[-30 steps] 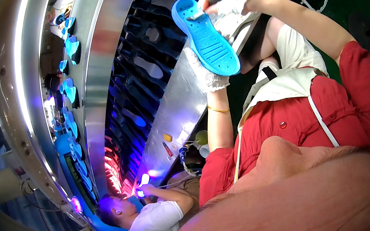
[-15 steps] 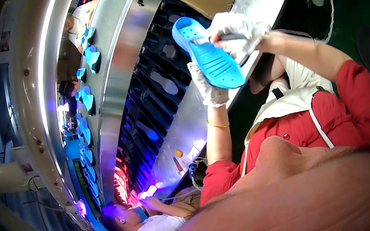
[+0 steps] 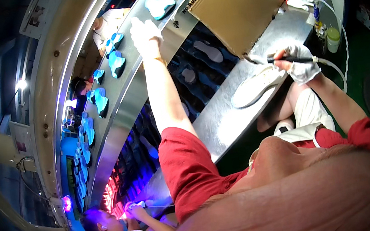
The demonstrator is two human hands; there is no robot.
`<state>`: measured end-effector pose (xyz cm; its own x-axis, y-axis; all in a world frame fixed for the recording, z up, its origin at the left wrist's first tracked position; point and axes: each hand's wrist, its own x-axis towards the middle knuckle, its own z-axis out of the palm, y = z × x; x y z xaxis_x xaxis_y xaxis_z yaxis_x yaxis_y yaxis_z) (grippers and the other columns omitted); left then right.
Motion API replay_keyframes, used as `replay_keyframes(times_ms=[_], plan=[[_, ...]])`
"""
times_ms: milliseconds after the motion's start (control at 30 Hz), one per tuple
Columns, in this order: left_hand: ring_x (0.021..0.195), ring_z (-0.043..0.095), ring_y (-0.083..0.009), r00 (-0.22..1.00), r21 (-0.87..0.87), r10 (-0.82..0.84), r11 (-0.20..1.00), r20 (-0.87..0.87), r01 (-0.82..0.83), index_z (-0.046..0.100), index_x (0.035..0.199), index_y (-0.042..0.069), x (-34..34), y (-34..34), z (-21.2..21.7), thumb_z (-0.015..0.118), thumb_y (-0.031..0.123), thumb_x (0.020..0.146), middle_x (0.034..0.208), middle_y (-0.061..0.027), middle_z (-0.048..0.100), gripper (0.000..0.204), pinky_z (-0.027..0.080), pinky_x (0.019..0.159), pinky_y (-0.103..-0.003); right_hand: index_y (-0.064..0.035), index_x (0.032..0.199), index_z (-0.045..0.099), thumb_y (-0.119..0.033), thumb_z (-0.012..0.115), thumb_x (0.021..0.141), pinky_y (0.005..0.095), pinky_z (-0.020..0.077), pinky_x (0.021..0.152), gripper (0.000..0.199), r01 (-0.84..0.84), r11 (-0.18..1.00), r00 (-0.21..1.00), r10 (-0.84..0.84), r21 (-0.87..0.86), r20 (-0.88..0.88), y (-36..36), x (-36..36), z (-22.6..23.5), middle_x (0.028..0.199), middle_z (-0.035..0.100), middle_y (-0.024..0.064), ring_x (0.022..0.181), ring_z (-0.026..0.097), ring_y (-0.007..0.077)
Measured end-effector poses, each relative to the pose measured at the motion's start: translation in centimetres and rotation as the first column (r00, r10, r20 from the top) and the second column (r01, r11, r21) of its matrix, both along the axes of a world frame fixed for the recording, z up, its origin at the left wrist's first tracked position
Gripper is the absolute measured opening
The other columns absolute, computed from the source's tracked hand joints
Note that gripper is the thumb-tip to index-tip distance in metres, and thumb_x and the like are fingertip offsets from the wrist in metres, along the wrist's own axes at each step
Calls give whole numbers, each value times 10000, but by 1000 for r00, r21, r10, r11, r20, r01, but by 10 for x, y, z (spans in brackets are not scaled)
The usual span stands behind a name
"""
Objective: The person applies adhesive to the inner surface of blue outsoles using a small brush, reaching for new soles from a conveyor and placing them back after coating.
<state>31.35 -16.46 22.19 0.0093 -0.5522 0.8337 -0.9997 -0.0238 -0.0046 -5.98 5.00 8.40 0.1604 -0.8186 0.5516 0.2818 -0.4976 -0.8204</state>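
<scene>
My left hand (image 3: pixel 146 35), in a white glove, reaches out over the conveyor belt (image 3: pixel 134 43) with its fingers stretched and apart. Beside its fingertips a light-blue shoe sole (image 3: pixel 159 6) lies on the belt; I see nothing in that hand. In my right hand (image 3: pixel 301 64), also gloved but with bare fingertips, is a brush (image 3: pixel 285 58) with a black handle and a pale hose running from its end. The bristle end points left above the metal bench. Just below it rests a white shoe-shaped piece (image 3: pixel 258 86); glare hides whether it is a sole or a whole shoe.
More blue soles (image 3: pixel 100 100) line the belt. Under the belt, a rack (image 3: pixel 188 73) holds dark and pale shoe parts. A cardboard sheet (image 3: pixel 244 2) stands behind the bench (image 3: pixel 219 127). A green-lidded jar (image 3: pixel 333 39) stands at right; a co-worker (image 3: pixel 130 227) sits at lower left.
My left hand has let go of the blue sole and swung up and left to the belt. My right hand has moved right and down with the brush. The white piece now shows on the bench.
</scene>
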Motion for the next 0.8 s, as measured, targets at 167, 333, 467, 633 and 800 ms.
replay_keyframes(times_ms=[167, 333, 467, 633, 800], plan=[[1096, 521, -283, 904, 295, 405, 855, 136, -428, 604, 1106, 168, 34, 59, 10, 697, 328, 614, 1129, -106, 546, 526, 350, 979, -499, -34, 909, 569, 3, 669, 751, 261, 456, 776, 191, -70, 986, 988, 90, 153, -126, 2, -13, -6, 968, 614, 95, 845, 572, 123], [970, 590, -246, 906, 498, 397, 821, -147, -279, 673, 920, 190, 195, 122, 36, 677, 336, 674, 927, -80, 631, 286, 395, 948, -383, -41, 913, 579, 36, 665, 751, 259, 456, 801, 199, -288, 938, 954, 298, 193, -23, 19, 40, -19, 970, 618, 73, 868, 575, 115], [879, 601, -279, 955, 238, 192, 940, 225, -245, 679, 920, 94, 94, 143, 16, 685, 212, 719, 907, -137, 642, 233, 454, 788, -358, -47, 878, 612, 33, 697, 710, 258, 489, 737, 205, -138, 979, 951, 173, 149, -256, 11, 34, -42, 893, 660, 65, 788, 617, 130], [784, 554, -187, 870, -199, -354, 933, -344, 301, 625, 891, -9, 41, 238, 26, 660, 222, 835, 830, -86, 587, 240, 459, 701, -325, -36, 875, 609, 63, 671, 731, 253, 477, 780, 185, -266, 941, 939, 302, 210, -163, 15, 41, -35, 898, 649, 49, 840, 606, 123], [684, 530, -163, 26, -761, -948, 270, -316, 590, 452, 668, 48, 32, 294, 35, 427, 288, 964, 794, -120, 577, 382, 483, 703, -313, -42, 893, 619, 31, 673, 751, 239, 478, 717, 168, -225, 897, 965, 260, 381, -43, 18, 46, -50, 857, 637, 29, 784, 592, 104]])
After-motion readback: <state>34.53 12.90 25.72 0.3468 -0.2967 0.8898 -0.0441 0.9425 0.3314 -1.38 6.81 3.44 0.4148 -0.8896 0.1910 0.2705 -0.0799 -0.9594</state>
